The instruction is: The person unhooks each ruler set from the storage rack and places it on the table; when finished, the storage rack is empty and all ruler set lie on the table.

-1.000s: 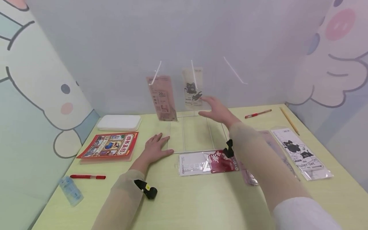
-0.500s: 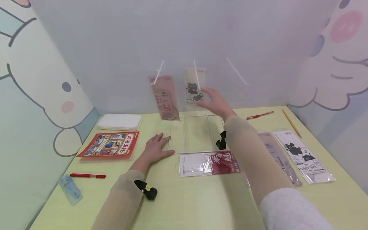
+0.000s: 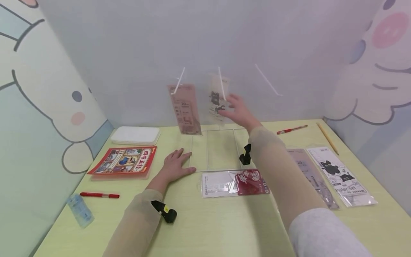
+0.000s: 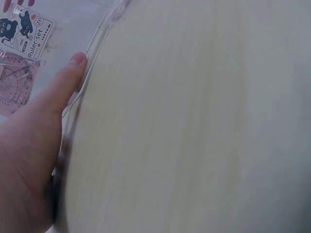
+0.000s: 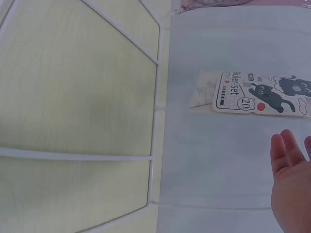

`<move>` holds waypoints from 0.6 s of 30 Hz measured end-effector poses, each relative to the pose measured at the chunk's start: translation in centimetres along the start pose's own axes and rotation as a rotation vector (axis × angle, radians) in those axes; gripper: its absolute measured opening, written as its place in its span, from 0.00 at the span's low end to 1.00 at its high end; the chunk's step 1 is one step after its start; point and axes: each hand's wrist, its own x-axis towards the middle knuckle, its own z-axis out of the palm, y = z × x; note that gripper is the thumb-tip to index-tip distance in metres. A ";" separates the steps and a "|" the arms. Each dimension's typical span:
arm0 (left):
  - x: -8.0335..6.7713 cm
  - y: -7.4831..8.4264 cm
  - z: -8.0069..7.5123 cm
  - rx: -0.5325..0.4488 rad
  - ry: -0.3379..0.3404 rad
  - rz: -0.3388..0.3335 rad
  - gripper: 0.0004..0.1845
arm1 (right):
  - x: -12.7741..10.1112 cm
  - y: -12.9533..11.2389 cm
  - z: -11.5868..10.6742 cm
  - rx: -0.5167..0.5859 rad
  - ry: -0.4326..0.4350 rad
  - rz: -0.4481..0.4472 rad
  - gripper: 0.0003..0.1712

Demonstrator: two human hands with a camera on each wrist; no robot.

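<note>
A white ruler-set packet [image 3: 214, 98] with black cats hangs from the middle prong of a white wire rack [image 3: 208, 153], slightly blurred and tilted. Beside its right edge is my right hand [image 3: 240, 113], fingers extended; in the right wrist view a gap shows between that hand [image 5: 294, 187] and the packet [image 5: 262, 94]. My left hand [image 3: 173, 167] rests with spread fingers at the left side of the rack's base, and its thumb lies along the front wire. To the left, a pink ruler packet [image 3: 185, 110] hangs from another prong.
A red-and-white packet [image 3: 236, 182] lies before the rack. Two flat packets [image 3: 338, 175], a red pen [image 3: 292, 129] and a pencil [image 3: 327, 138] lie right. On the left are a book [image 3: 123, 161], a white case [image 3: 136, 135], another red pen [image 3: 99, 195] and a blue packet [image 3: 80, 210].
My right hand moved up slightly along the cat packet, which has tilted and shifted. The left hand stays at the rack's base. The head view has shifted a little.
</note>
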 end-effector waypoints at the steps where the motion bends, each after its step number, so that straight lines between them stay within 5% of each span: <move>1: 0.0 0.1 0.0 0.001 -0.001 0.002 0.43 | 0.0 0.0 -0.1 0.002 -0.001 -0.009 0.37; 8: 0.4 0.3 0.1 0.001 -0.012 0.002 0.43 | -0.3 -0.1 -0.7 0.026 0.016 0.032 0.35; 15: 0.5 0.2 0.0 0.006 -0.015 0.002 0.43 | -1.7 -1.1 -0.8 0.196 0.095 0.057 0.32; 18: 0.5 0.1 0.0 0.006 -0.015 0.002 0.43 | -2.3 -1.0 -0.4 0.182 0.164 0.069 0.33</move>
